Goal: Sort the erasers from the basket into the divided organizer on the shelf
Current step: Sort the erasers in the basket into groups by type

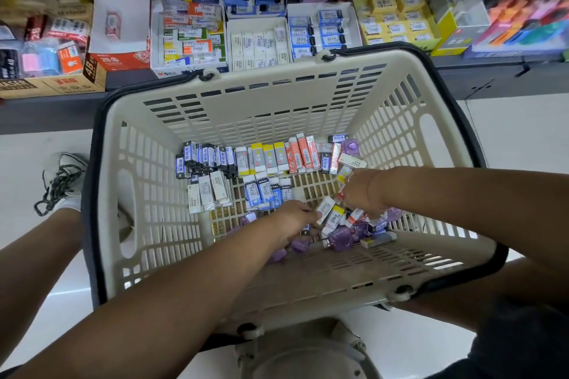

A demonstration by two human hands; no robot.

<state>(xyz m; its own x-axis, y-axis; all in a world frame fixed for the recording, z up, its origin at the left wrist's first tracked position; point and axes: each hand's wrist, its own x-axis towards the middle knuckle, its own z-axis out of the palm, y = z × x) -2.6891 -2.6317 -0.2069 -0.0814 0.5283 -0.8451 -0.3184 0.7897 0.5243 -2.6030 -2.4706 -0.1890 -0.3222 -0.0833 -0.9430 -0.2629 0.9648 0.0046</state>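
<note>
A cream plastic basket (277,108) with a dark rim sits below me, its floor covered with several sleeved erasers grouped by colour: blue (204,158), yellow-topped (268,157), red (303,152) and white (212,189). Both my hands reach into its near right corner. My left hand (292,220) pinches a white eraser (325,208). My right hand (360,192) is curled over a loose pile of mixed erasers and purple pieces (341,237); what its fingers hold is hidden. The divided organizer (260,44) on the shelf holds rows of erasers.
Open display boxes line the shelf: orange-and-white erasers (192,37), blue ones (323,34), yellow ones (397,18), a red 2B box (118,57). My shoe (63,181) rests on the pale floor left of the basket. A round stool top (308,357) lies under me.
</note>
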